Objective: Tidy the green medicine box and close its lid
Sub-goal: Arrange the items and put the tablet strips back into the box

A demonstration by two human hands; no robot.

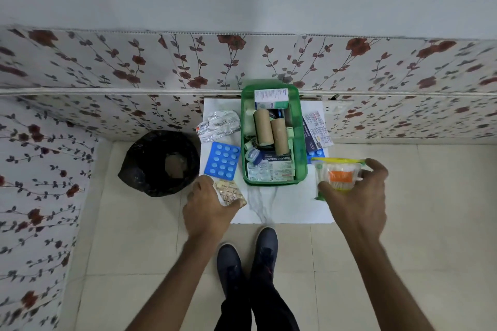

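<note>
Here the green medicine box (274,140) stands open, full of rolls (271,130) and packets; the right hand (357,196) at 3 o'clock grips a swab tub (339,175), the left hand (207,212) pinches a pill strip (230,192).

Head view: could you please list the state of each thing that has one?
Green medicine box: open, lid off, full.
Cotton bud tub: held in right hand.
Tablet strip: held in left hand.
Blue blister pack: flat on table.
Bin: open.

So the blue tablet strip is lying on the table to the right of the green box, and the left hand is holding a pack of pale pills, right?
Not quite. In the head view the blue tablet strip lies left of the green box, not right. The left hand does hold the pale pill pack.
</note>
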